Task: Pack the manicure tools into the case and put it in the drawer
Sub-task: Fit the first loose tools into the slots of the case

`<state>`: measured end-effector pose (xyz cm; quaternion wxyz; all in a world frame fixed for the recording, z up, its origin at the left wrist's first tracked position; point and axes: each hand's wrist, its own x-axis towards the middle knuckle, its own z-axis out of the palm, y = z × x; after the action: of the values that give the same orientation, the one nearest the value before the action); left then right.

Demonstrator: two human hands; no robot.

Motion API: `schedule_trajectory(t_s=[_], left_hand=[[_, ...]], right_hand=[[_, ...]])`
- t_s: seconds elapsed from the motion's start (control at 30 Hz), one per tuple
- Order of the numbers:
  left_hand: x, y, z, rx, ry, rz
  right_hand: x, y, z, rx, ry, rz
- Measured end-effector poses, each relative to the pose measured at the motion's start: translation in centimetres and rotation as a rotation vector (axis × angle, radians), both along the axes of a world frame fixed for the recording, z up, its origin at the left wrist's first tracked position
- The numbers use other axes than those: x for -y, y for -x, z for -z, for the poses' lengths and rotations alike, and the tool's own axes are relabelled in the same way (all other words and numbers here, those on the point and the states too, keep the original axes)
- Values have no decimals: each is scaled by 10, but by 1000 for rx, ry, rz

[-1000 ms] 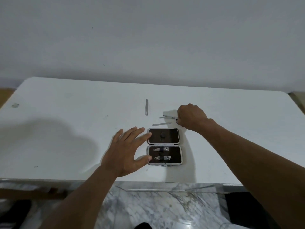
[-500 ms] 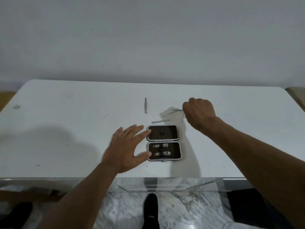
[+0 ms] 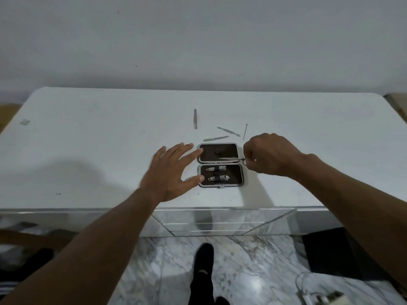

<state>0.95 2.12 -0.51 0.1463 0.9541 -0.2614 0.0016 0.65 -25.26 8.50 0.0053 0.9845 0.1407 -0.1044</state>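
While left hand [image 3: 169, 172] touches case [image 3: 237, 177], right hand [image 3: 271, 155] pinches tool [image 3: 229, 158].

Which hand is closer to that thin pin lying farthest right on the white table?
Right. The right hand, pinching a slim tool, is just in front of the thin pin; the left hand is farther off, at the left edge of the case.

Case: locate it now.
Head view, centre: the open case lies on the white table, between left hand and right hand, which pinches a tool.
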Motion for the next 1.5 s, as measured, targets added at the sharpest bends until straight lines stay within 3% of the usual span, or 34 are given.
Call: schedule_trajectory(t_s=[0.43, 1.5], left_hand=[[0, 0, 2, 16, 14, -1], [-2, -1, 3, 15, 20, 2]], right_hand=[[-11, 20, 3, -16, 166, -102], [-33, 16, 15, 41, 114, -118]])
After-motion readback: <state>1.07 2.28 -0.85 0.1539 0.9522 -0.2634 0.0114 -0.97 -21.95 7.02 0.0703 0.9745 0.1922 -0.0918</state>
